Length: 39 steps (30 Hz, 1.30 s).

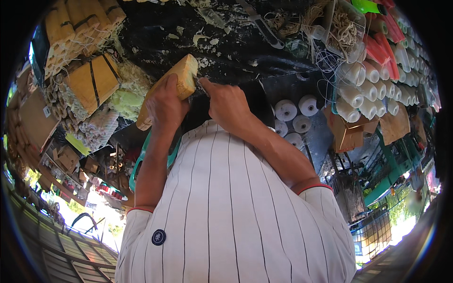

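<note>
My left hand (166, 104) is wrapped round a long yellow-tan block (188, 70), whose pale, rough end points up and to the right. I cannot tell what the block is made of. Close to that end is my right hand (228, 103), its fingers curled and the index finger reaching toward the block. A thin, dark sliver shows by its fingertips, too small to name. Pale yellow crumbs and shavings (200, 38) lie scattered on the black covered surface (163, 19) beyond both hands.
A long knife-like tool (260, 24) lies at the far side. To the left are a strapped yellow block (94, 82) and bundled yellow sticks (78, 28). White thread cones (286, 110), a tub of cord (344, 30) and stacked white rolls (351, 95) stand right.
</note>
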{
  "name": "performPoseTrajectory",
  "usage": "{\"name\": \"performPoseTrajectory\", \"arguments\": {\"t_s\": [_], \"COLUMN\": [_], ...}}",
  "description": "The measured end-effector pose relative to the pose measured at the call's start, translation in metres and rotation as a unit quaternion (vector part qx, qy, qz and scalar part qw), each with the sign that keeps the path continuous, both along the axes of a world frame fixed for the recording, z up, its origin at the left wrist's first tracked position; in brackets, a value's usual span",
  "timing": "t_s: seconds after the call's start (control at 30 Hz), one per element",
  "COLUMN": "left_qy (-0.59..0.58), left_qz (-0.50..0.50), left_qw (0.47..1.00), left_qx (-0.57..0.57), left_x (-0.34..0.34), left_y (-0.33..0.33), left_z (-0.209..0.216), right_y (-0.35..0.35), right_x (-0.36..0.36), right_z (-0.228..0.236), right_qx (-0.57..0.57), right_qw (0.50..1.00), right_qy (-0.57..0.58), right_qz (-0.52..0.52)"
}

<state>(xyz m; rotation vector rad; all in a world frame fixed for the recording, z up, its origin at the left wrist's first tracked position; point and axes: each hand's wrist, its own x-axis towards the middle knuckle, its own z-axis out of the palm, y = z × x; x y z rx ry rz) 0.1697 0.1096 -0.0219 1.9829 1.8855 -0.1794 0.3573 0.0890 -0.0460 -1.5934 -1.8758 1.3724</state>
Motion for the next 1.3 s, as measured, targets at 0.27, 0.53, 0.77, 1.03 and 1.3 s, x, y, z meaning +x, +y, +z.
{"name": "performPoseTrajectory", "arguments": {"t_s": [0.27,0.53,0.77,1.03,1.3], "left_qy": [-0.014,-0.017,-0.013,-0.023,-0.018], "left_qz": [-0.019,-0.027,-0.033,-0.011,-0.02], "left_qw": [0.999,0.999,0.999,1.0,1.0], "left_qx": [0.027,0.036,0.03,0.018,0.006], "left_x": [0.0,-0.003,-0.002,-0.001,0.001], "left_y": [-0.006,-0.01,0.0,-0.002,-0.005], "left_z": [-0.006,-0.008,-0.009,-0.006,-0.002], "right_y": [0.021,0.034,0.047,0.045,0.043], "right_x": [-0.013,-0.011,-0.017,-0.002,-0.006], "right_z": [-0.008,-0.007,-0.017,0.003,-0.001], "right_qx": [-0.06,-0.063,-0.06,-0.09,-0.087], "right_qw": [0.997,0.997,0.997,0.993,0.995], "right_qy": [-0.046,-0.042,-0.048,-0.048,-0.045], "right_qz": [0.009,0.031,0.009,0.051,0.029]}}
